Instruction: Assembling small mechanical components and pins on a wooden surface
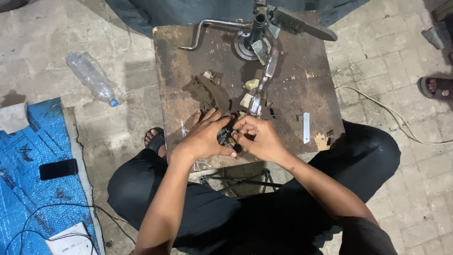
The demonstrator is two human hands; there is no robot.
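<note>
My left hand (pixel 204 137) and my right hand (pixel 259 138) meet at the near edge of a worn wooden table (pixel 317 80). Both close around a small dark metal part (pixel 227 137) between my fingers; its shape is mostly hidden. A long metal lever assembly (pixel 265 81) runs from my hands up to a round metal base (pixel 245 45) at the far edge. A dirty brown rag (pixel 204 92) lies just beyond my left hand.
A bent metal crank (pixel 202 31) and a pedal-like bar (pixel 302 24) lie at the table's far edge, a small flat metal strip (pixel 306 127) at the right. On the paved floor: a plastic bottle (pixel 92 78), blue sheet (pixel 28 189) with a phone (pixel 58 169), white cable (pixel 391 115), another person's sandalled foot (pixel 436 88).
</note>
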